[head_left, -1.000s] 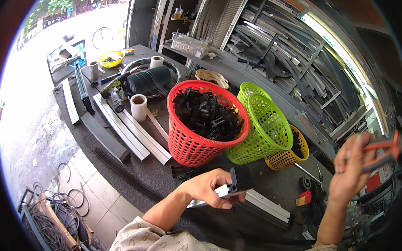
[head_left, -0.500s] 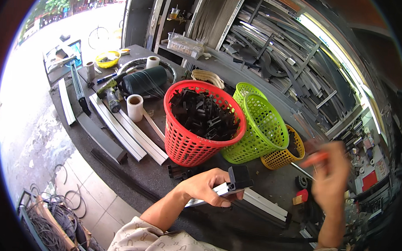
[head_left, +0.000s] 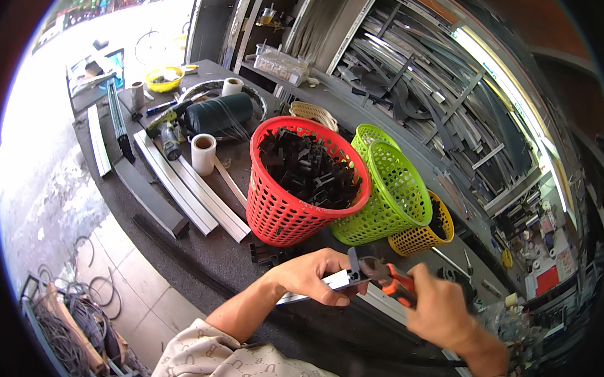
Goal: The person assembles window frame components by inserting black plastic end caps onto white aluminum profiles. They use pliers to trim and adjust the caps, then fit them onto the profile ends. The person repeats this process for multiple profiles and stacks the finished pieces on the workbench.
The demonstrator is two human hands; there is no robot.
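My left hand [head_left: 319, 277] is wrapped round a white metal profile [head_left: 339, 279] near its end. A black plastic end piece [head_left: 355, 265] sits at that end, just past my fingertips. In my right hand [head_left: 439, 307] is a pair of pliers [head_left: 400, 286] with orange-and-black handles. The pliers' head is at the black end piece and seems to touch it; whether the jaws grip it I cannot tell. Beyond my left hand stands a red basket [head_left: 284, 218] filled with small black plastic parts [head_left: 309, 172].
Two green baskets [head_left: 364, 224] and a yellow basket [head_left: 413, 242] stand right of the red one. White profiles [head_left: 176, 184], a white roll [head_left: 203, 155] and a dark green spool [head_left: 219, 117] lie on the bench to the left. Racked strips [head_left: 425, 86] fill the back. Coiled cables [head_left: 77, 333] lie at lower left.
My right hand has swung left and inward with the pliers, bringing them to the black end piece. My left hand keeps its hold on the profile at nearly the same place.
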